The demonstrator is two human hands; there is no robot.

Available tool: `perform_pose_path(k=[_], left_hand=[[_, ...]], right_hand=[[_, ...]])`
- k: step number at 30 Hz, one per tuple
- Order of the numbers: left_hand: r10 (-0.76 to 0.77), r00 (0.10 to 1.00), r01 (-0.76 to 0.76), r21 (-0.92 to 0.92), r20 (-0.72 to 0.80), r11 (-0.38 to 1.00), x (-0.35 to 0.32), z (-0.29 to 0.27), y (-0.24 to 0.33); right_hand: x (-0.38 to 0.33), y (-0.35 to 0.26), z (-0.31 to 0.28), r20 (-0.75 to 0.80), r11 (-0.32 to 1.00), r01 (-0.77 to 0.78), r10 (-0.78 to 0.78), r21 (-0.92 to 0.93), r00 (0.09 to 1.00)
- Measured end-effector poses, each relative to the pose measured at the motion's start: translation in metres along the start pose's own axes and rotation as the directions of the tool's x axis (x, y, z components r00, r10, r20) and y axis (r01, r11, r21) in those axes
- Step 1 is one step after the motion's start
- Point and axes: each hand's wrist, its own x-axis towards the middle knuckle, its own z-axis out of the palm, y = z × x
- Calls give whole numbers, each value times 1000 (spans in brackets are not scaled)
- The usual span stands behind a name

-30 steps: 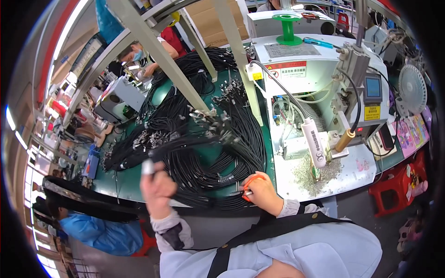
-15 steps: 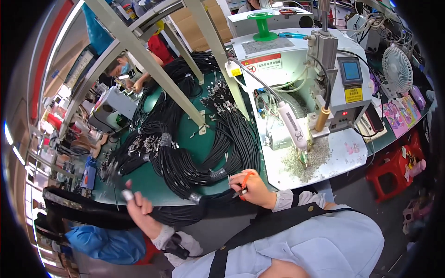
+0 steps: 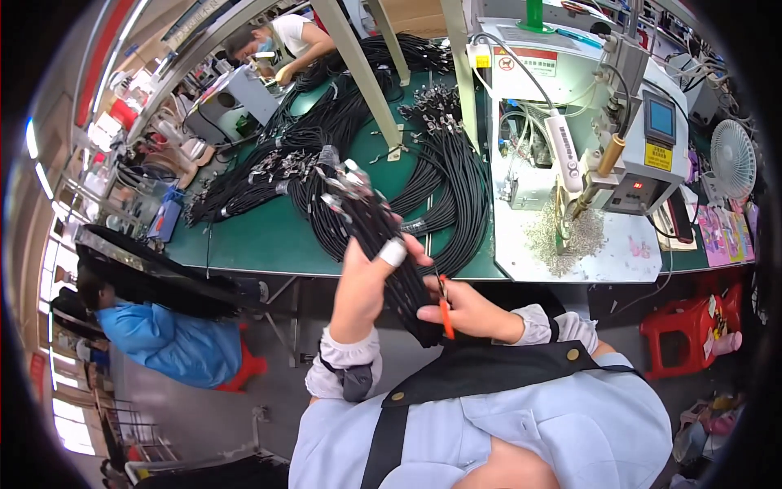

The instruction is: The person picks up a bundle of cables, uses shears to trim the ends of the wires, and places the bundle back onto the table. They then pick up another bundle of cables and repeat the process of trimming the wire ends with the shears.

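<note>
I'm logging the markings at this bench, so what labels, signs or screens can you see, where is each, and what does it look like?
Screen: on the grey machine right of the cables, small rectangle, blue.
Yellow label: just below that screen, rectangular, dark print.
Red display: low on the machine's front, tiny glowing digits.
Warning sticker: on the white housing behind, white rectangle with red band.
Yellow tag: left of that sticker, small.
</note>
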Motion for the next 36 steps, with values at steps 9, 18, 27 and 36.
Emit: perform_pose_path(k=[9,18,27,36], left_hand=[[-116,988,103,127,102,987,-33,1,-19],[-160,986,161,28,-46,987,-33,0,-26],[-138,990,137,38,20,990,-9,17,-43],[-117,988,118,5,-101,993,-7,7,-37]], right_hand=[[-13,-46,9,-180,987,72,-98,-147,979],[-23,-38,-10,-240,996,-90,91,17,966],[-20,-18,-19,-230,987,-94,62,-131,971],[-18,-56,-26,-277,895,-177,306,409,911]])
